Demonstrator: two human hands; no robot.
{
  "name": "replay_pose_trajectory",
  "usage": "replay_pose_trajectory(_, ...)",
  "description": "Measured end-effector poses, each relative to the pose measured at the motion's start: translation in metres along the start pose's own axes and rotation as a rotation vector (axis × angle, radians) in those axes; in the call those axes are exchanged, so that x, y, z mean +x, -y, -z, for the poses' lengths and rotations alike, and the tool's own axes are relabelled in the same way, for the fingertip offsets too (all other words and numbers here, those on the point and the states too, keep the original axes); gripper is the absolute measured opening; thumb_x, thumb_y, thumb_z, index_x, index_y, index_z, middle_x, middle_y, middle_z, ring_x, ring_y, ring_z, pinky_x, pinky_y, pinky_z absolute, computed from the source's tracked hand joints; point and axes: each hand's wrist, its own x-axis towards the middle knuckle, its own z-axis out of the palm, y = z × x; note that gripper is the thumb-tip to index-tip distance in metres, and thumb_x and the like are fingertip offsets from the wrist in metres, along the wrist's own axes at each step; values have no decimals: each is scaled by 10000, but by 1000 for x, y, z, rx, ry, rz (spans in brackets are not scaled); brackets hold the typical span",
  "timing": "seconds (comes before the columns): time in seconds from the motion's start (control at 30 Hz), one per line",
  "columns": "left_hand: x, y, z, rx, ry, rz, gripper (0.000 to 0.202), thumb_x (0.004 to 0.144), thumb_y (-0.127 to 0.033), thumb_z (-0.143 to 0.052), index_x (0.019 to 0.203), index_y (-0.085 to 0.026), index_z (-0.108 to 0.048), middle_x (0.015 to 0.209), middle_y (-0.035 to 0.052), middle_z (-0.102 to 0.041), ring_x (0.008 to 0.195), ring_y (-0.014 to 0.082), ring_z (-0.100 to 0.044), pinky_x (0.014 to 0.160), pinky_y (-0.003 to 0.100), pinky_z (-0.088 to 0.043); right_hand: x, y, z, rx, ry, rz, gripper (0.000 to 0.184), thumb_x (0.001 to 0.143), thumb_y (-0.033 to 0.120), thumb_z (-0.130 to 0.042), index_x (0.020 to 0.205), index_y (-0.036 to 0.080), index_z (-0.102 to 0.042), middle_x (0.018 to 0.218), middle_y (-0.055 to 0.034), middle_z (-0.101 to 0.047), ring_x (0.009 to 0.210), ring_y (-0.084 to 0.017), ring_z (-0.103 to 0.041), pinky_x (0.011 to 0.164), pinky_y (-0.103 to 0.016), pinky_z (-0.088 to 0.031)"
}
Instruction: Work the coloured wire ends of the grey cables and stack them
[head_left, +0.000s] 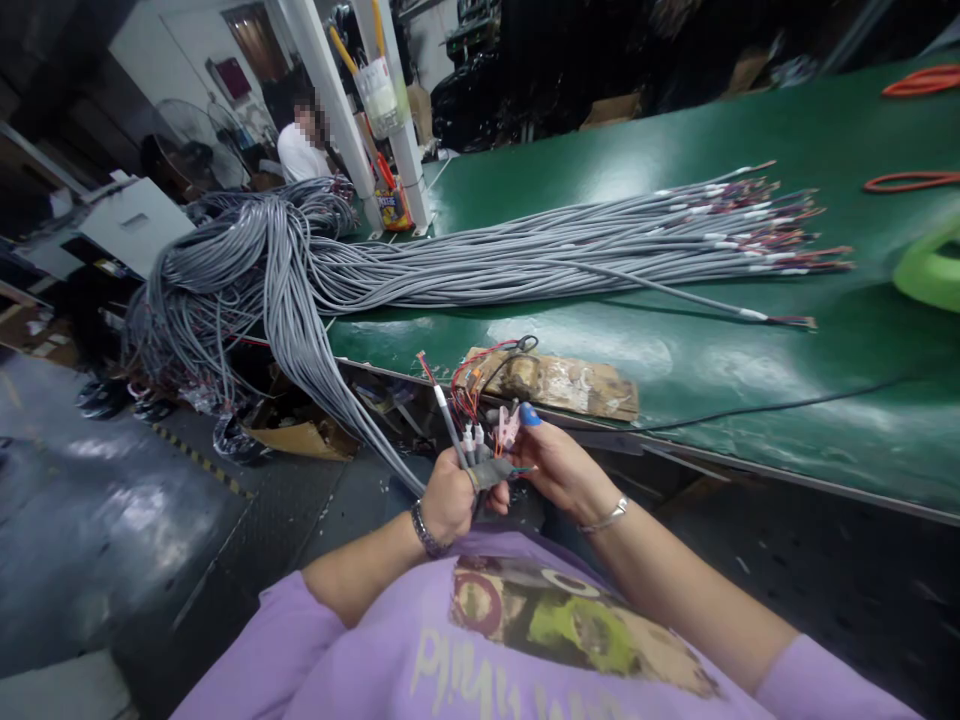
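Observation:
In the head view my left hand (448, 497) is closed around a bunch of grey cables (386, 455) just in front of the bench edge. White-banded cable ends (441, 395) with thin coloured wires stick up out of that fist. My right hand (559, 465), with a blue cover on its thumb, is beside it, fingers closed at a small pink clip-like piece (508, 428). Orange wires show by this piece; its exact kind is unclear. Behind both hands, a worn wooden block (570, 385) with red and black wires lies at the bench edge.
A long bundle of grey cables (450, 265) stretches over the green bench (750, 390), its ends to the right. A post (397, 120) carries a cup of tools. Orange loops (919, 180) and a lime-green object (930, 265) lie right. Another person (300, 145) is at the back.

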Motion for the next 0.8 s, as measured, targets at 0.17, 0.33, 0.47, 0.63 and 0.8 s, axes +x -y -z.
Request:
replay_pose_trajectory(0.17,3,2,0,12,-10,24,485,442,-508,-834,566,-166,-513,412,-17,-556,334,83,-466,370,213,-404,2,-6,3,10,16,28,461,703,592,-726,874,167,-674,723,-42,-700,602,-170,-622,560,-291,-473)
replay_pose_trajectory(0.33,4,4,0,31,-18,40,490,445,-514,-833,563,-170,-505,414,-18,-553,337,85,-465,369,214,-397,3,-7,2,11,19,40,441,716,584,-721,863,171,-672,728,-43,-702,606,-175,-626,569,-302,-479)
replay_pose_trajectory(0.47,0,3,0,48,-7,21,493,472,-544,-822,570,-164,-523,419,-15,-550,336,82,-456,370,215,-389,2,-7,1,44,-8,13,438,733,613,-690,840,189,-667,718,-27,-686,613,-160,-621,586,-292,-484)
replay_pose_trajectory(0.63,-5,7,5,26,-3,-25,484,489,-546,-823,561,-159,-540,423,-6,-559,341,99,-475,375,238,-419,-1,-2,0,99,-27,-44,413,761,623,-657,774,211,-670,681,-10,-665,600,-131,-593,568,-245,-477)
replay_pose_trajectory(0.8,-6,10,5,-10,-67,-94,424,546,-506,-814,611,-155,-587,430,-15,-573,344,97,-488,373,217,-413,-7,3,-10,98,-82,-9,280,736,469,-755,761,194,-708,693,3,-668,598,-102,-566,571,-210,-465)
